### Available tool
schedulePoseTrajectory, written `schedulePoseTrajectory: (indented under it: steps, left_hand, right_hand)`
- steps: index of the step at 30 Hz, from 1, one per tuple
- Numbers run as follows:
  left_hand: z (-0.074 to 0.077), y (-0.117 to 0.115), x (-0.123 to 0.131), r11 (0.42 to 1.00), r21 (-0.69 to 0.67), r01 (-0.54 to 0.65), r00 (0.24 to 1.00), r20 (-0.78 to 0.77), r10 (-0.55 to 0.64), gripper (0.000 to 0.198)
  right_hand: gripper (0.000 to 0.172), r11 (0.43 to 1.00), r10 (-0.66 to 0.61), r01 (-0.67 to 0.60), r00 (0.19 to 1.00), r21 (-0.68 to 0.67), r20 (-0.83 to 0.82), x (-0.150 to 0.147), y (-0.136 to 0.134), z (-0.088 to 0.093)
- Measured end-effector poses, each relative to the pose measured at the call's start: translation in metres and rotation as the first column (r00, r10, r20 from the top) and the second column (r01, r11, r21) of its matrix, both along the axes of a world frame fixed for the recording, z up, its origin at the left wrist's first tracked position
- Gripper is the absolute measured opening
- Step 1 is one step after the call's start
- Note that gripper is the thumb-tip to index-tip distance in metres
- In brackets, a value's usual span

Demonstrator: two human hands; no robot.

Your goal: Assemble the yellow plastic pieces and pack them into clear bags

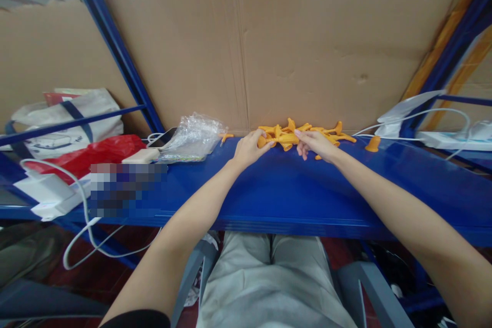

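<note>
A pile of orange plastic pieces, some long with a flared end, lies along the back of the blue shelf top. My left hand is at the pile's left end, its thumb and fingers closed around an orange plastic piece. At the middle of the pile is my right hand, with fingers curled and the thumb near the index finger. Whether a piece sits in that grip is hidden among the orange shapes. One orange cone-shaped piece stands apart to the right, and a small orange piece lies at the left.
Clear plastic bags lie left of my hands. Beyond them are a red bag, a canvas bag and a white power strip with cables. A cardboard sheet stands behind the blue shelf top; blue posts frame it.
</note>
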State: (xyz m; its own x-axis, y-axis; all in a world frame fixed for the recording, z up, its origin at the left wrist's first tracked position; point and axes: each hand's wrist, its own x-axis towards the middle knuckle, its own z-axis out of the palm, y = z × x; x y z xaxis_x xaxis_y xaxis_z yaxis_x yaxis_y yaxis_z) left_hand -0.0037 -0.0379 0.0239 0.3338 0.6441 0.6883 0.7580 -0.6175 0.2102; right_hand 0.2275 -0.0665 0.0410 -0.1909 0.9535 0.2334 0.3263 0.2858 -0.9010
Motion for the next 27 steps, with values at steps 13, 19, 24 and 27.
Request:
schedulePoseTrajectory:
  steps: [13, 19, 24, 27]
  left_hand:
    - [-0.003, 0.004, 0.002, 0.997, -0.047, -0.057, 0.998, 0.026, 0.058, 0.029]
    - [-0.003, 0.003, 0.003, 0.998, -0.035, -0.048, 0.998, 0.030, 0.049, 0.028]
    - [-0.003, 0.003, 0.003, 0.998, -0.039, -0.039, 0.999, 0.036, 0.040, 0.029]
    - [-0.002, 0.003, 0.003, 0.998, -0.050, -0.034, 0.999, 0.039, 0.036, 0.029]
  right_hand:
    - [0.032, 0.997, 0.028, -0.029, 1.000, 0.070, 0.009, 0.014, 0.010, -0.005]
    - [0.017, 1.000, 0.017, -0.016, 0.998, 0.007, -0.056, 0.012, 0.011, -0.007]
    - [0.015, 0.999, 0.009, -0.012, 0.994, -0.033, -0.107, 0.009, 0.010, -0.006]
    - [0.012, 0.998, 0.004, -0.013, 0.989, -0.057, -0.145, 0.007, 0.009, -0.005]
